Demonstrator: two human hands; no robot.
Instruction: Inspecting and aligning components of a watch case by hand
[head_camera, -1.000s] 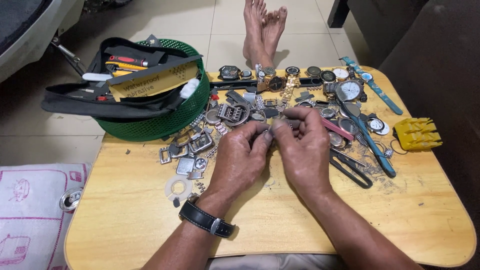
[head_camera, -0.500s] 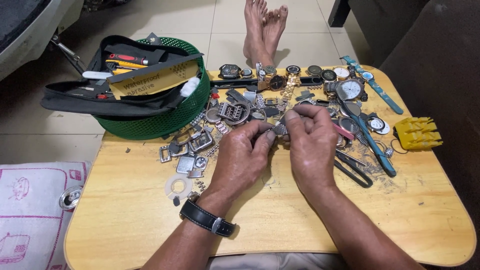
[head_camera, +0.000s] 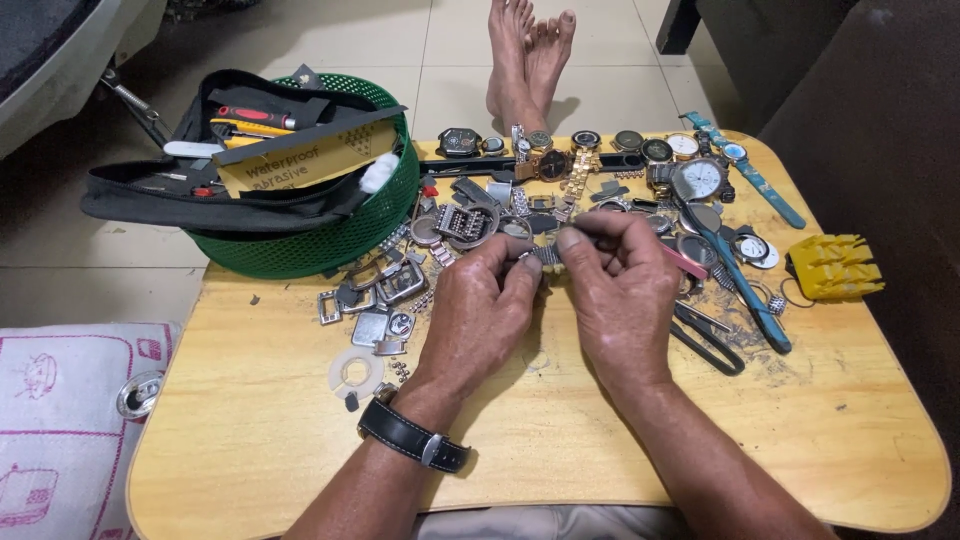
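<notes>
My left hand (head_camera: 480, 310) and my right hand (head_camera: 625, 295) meet over the middle of a small wooden table (head_camera: 250, 440). Between their fingertips they pinch a short piece of metal watch band (head_camera: 545, 256). A black-strapped wristwatch (head_camera: 415, 437) sits on my left wrist. Just beyond the hands lies a heap of watch parts (head_camera: 470, 220): cases, buckles and band links. The part of the band inside my fingers is hidden.
A green mesh basket (head_camera: 330, 235) holding a black tool pouch (head_camera: 200, 190) stands at the back left. Several watches (head_camera: 640, 150) line the far edge. Black pliers (head_camera: 710, 335), a yellow plastic holder (head_camera: 835, 268) and a white ring (head_camera: 355, 372) lie nearby. A person's bare feet (head_camera: 530, 55) rest beyond the table.
Both hands stay together on the band piece; the fingers have shifted slightly, and the right hand has edged a little to the right.
</notes>
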